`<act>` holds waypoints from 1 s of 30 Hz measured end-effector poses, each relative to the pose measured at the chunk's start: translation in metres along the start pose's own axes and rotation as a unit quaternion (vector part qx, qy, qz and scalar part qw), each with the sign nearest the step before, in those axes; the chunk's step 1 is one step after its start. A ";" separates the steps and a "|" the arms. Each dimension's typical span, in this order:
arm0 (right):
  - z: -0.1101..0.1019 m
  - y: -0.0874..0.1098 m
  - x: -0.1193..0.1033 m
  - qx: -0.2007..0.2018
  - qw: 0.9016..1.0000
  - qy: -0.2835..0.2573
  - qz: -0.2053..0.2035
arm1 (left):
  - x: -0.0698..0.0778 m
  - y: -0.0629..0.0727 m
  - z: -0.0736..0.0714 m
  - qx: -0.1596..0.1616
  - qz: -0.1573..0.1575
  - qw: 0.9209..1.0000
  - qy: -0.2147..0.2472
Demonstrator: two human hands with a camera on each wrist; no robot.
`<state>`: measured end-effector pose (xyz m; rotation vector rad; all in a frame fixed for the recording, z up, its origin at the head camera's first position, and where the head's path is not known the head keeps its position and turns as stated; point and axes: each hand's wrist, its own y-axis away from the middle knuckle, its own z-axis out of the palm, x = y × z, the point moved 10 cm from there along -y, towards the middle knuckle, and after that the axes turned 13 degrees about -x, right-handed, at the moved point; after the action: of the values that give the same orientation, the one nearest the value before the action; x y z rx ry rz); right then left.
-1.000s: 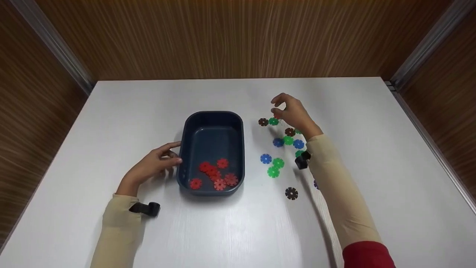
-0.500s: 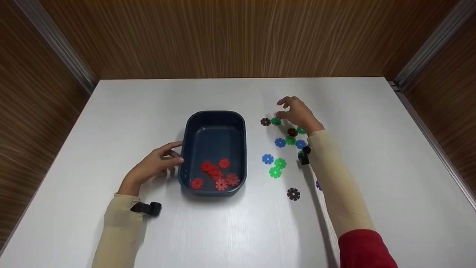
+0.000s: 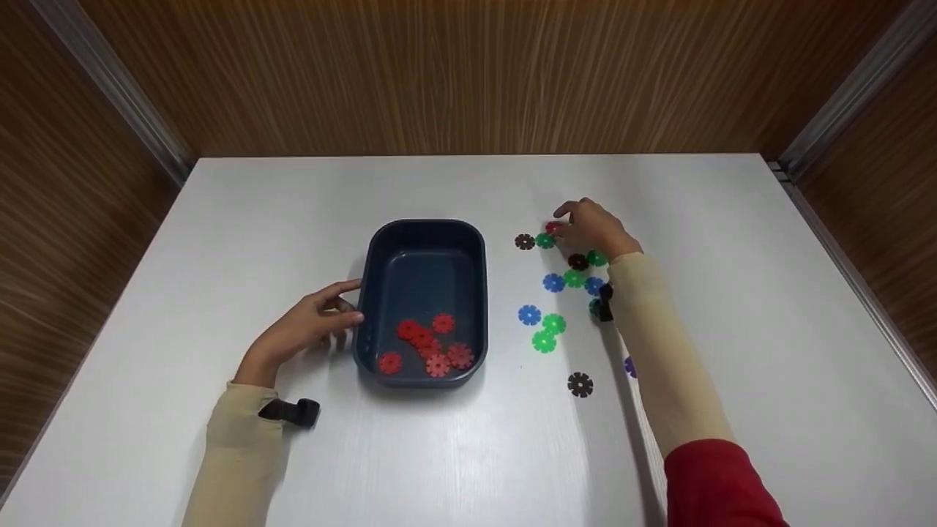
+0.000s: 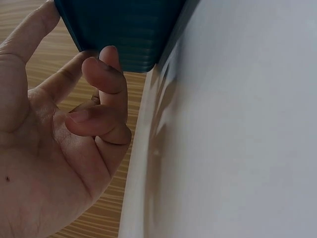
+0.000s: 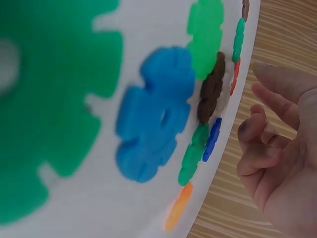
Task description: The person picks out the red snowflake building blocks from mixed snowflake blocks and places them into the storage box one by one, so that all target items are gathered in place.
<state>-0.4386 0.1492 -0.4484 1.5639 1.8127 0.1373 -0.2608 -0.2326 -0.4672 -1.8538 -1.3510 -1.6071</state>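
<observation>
My left hand (image 3: 300,326) touches the left wall of a dark blue tray (image 3: 424,278) with straight thumb and index fingertips; its other fingers are bent. The left wrist view shows these fingertips against the outside of the tray (image 4: 124,29). Several red notched plastic discs (image 3: 438,365) lie in the tray's near end. Right of the tray, my right hand (image 3: 593,223) hovers low over a red disc (image 3: 553,228) on the table, thumb and index apart. In the right wrist view that red disc (image 5: 235,77) lies flat, just beyond my fingertips.
Close to the red disc lie a green disc (image 3: 545,241) and a brown one (image 3: 525,241). Several blue, green and brown discs (image 3: 574,279) spread toward me, with a dark brown disc (image 3: 580,385) nearest. An orange disc (image 5: 179,207) shows in the right wrist view. Wooden panels (image 3: 468,80) surround the table.
My right hand has come down and slightly right toward the red disc, which now shows more plainly beside the thumb. The left hand and the tray keep their places.
</observation>
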 end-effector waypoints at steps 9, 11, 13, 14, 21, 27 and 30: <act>0.004 -0.003 0.008 -0.014 1.000 0.014 0.015 | 0.000 -0.002 0.003 0.001 0.003 1.000 -0.001; 0.005 -0.004 0.009 -0.019 0.999 0.019 0.017 | 0.000 -0.001 0.003 0.001 0.003 1.000 -0.003; 0.006 -0.004 0.009 -0.023 0.999 0.021 0.021 | 0.000 -0.001 0.003 0.000 0.004 1.000 -0.005; 0.006 -0.004 0.009 -0.025 0.999 0.022 0.023 | 0.001 -0.001 0.003 -0.001 0.005 1.000 -0.005; 0.005 -0.007 0.009 -0.021 0.999 0.028 0.019 | 0.001 -0.002 0.002 0.001 0.004 1.000 -0.009; 0.004 -0.010 0.005 -0.015 0.999 0.042 0.007 | 0.003 -0.003 0.001 0.002 0.004 1.000 -0.015; 0.004 -0.009 0.002 -0.024 0.999 0.046 0.005 | 0.004 -0.004 0.002 0.001 0.004 1.000 -0.016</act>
<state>-0.4432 0.1474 -0.4570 1.5569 1.8583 0.2596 -0.2631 -0.2278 -0.4658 -1.8883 -1.3559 -1.5770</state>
